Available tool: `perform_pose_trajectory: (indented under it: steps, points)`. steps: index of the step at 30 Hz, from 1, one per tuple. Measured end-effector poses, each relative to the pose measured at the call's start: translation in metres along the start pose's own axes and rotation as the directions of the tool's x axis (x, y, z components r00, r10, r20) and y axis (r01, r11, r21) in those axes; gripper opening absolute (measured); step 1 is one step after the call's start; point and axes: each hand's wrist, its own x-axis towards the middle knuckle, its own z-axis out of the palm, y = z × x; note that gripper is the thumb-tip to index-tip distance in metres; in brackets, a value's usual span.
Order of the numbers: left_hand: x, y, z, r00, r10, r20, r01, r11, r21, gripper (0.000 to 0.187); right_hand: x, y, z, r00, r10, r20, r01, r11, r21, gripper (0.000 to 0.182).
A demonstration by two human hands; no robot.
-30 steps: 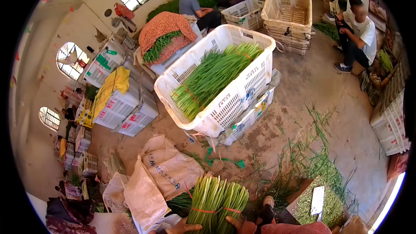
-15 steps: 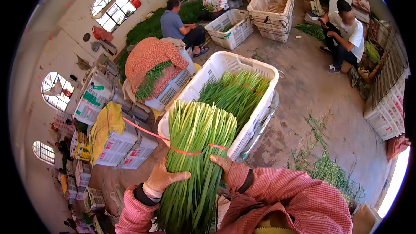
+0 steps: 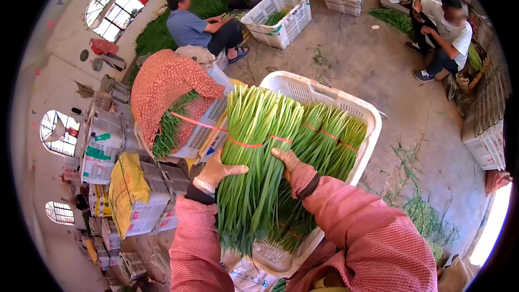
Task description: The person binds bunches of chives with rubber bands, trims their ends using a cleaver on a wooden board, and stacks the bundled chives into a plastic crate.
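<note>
My left hand (image 3: 219, 174), in a pale glove, presses the left side of two long green bunches of chives (image 3: 254, 157), thumb lying across the stalks. On their right side my gloved right hand (image 3: 286, 161) grips the other bunch, so both are squeezed between my hands. Red bands tie them, and one loose band end sticks out to the left. The pale stalk ends point away from me, the leaves hang toward me. Beneath and beside them is a white plastic crate (image 3: 373, 130), holding more banded chives (image 3: 330, 135) on its right side.
A crate of greens under a red patterned cloth (image 3: 167, 86) stands left of mine. Stacked boxes with a yellow sack (image 3: 128, 184) are further left. Seated people are at the back and right; another white crate (image 3: 294, 30) stands near them. Leaf scraps (image 3: 424, 219) litter the floor at right.
The held bunches have moved forward and lie over the left part of the crate, both hands still gripping them. My view has shifted, showing more of the crate's near end.
</note>
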Motion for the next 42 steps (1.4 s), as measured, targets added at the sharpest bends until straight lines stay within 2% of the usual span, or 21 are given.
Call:
perform_pose_trajectory:
  steps: [1, 4, 6, 8, 9, 13, 15, 16, 18, 21, 23, 26, 28, 30, 32, 33, 36, 38, 40, 41, 42]
  points:
    - [0.024, -0.004, -0.002, 1.000, -0.025, 0.017, 0.025, 1.000, 0.014, 0.079, 0.021, -0.009, -0.012, 0.994, 0.045, 0.096, -0.042, 0.999, -0.028, 0.125]
    - [0.098, -0.016, -0.001, 0.996, 0.084, 0.004, -0.084, 0.984, 0.160, 0.086, 0.059, -0.039, -0.035, 0.996, 0.026, -0.087, -0.036, 0.992, -0.117, 0.122]
    - [0.143, -0.025, 0.003, 0.999, -0.036, 0.027, 0.031, 0.985, 0.167, 0.094, 0.083, -0.046, -0.057, 1.000, 0.015, -0.019, -0.014, 0.999, 0.038, 0.119]
    - [0.184, -0.043, 0.010, 0.986, -0.158, 0.049, 0.150, 0.979, 0.142, 0.096, 0.107, -0.048, -0.083, 0.983, 0.056, -0.173, -0.054, 0.998, 0.016, 0.115]
    - [0.207, -0.076, 0.007, 1.000, 0.021, 0.015, -0.025, 0.947, 0.320, 0.096, 0.113, -0.042, -0.091, 0.967, 0.080, -0.244, -0.073, 0.997, 0.035, 0.115]
    - [0.232, -0.088, 0.006, 0.988, -0.128, 0.085, 0.133, 0.989, -0.063, 0.105, 0.119, -0.034, -0.083, 0.838, 0.195, -0.509, -0.214, 0.977, 0.022, 0.120]
    - [0.232, -0.124, -0.007, 0.991, -0.115, 0.068, 0.122, 0.986, -0.113, 0.104, 0.112, -0.038, -0.072, 0.823, 0.199, -0.533, -0.184, 0.980, 0.081, 0.124]
    - [0.227, -0.104, -0.001, 0.993, -0.093, 0.068, 0.090, 0.994, 0.055, 0.103, 0.111, -0.040, -0.070, 0.816, 0.190, -0.546, -0.158, 0.982, 0.105, 0.126]
    - [0.218, -0.063, 0.012, 0.996, -0.050, 0.069, 0.020, 0.922, 0.387, 0.101, 0.122, -0.019, -0.085, 0.792, 0.159, -0.589, -0.148, 0.987, 0.068, 0.123]
    - [0.200, -0.048, 0.034, 0.991, -0.028, -0.127, 0.083, 0.889, 0.451, 0.093, 0.118, -0.028, -0.073, 0.759, 0.149, -0.634, -0.147, 0.988, 0.055, 0.119]
    - [0.227, -0.041, 0.055, 0.968, 0.233, -0.090, -0.080, 0.632, 0.771, 0.084, 0.118, -0.022, -0.071, 0.754, 0.125, -0.645, -0.119, 0.991, 0.052, 0.117]
    - [0.269, -0.091, 0.079, 0.896, 0.399, -0.193, -0.038, 0.504, 0.863, 0.083, 0.121, -0.014, -0.074, 0.730, 0.037, -0.682, 0.005, 0.998, 0.059, 0.112]
    - [0.286, -0.098, 0.091, 0.908, 0.294, -0.298, 0.125, 0.487, 0.864, 0.080, 0.119, -0.009, -0.068, 0.713, 0.004, -0.702, 0.057, 0.996, 0.064, 0.109]
    - [0.293, -0.102, 0.100, 0.901, 0.280, -0.331, 0.191, 0.429, 0.883, 0.076, 0.128, -0.014, -0.061, 0.604, -0.097, -0.791, 0.056, 0.995, -0.079, 0.093]
    - [0.300, -0.115, 0.105, 0.871, 0.357, -0.338, 0.269, 0.228, 0.936, 0.075, 0.144, -0.010, -0.060, 0.618, -0.144, -0.773, 0.087, 0.990, -0.114, 0.074]
    - [0.303, -0.120, 0.106, 0.859, 0.377, -0.347, 0.290, 0.202, 0.935, 0.074, 0.158, 0.005, -0.068, 0.633, -0.282, -0.720, 0.335, 0.939, -0.073, 0.066]
    - [0.304, -0.118, 0.107, 0.853, 0.343, -0.393, 0.311, 0.271, 0.911, 0.073, 0.176, 0.046, -0.103, 0.806, -0.375, -0.458, 0.354, 0.925, -0.135, 0.085]
    - [0.297, -0.117, 0.105, 0.861, 0.259, -0.438, 0.328, 0.376, 0.867, 0.075, 0.161, 0.040, -0.102, 0.791, -0.325, -0.518, 0.290, 0.945, -0.149, 0.082]
    - [0.289, -0.126, 0.097, 0.826, 0.389, -0.408, 0.099, 0.612, 0.784, 0.083, 0.143, -0.009, -0.075, 0.770, -0.295, -0.567, 0.232, 0.956, -0.182, 0.080]
    - [0.270, -0.117, 0.095, 0.855, 0.263, -0.447, 0.071, 0.794, 0.603, 0.092, 0.137, -0.026, -0.064, 0.757, -0.278, -0.591, 0.198, 0.960, -0.198, 0.080]
    - [0.245, -0.107, 0.097, 0.854, 0.283, -0.436, 0.093, 0.742, 0.664, 0.100, 0.134, -0.034, -0.056, 0.743, -0.255, -0.619, 0.159, 0.965, -0.207, 0.080]
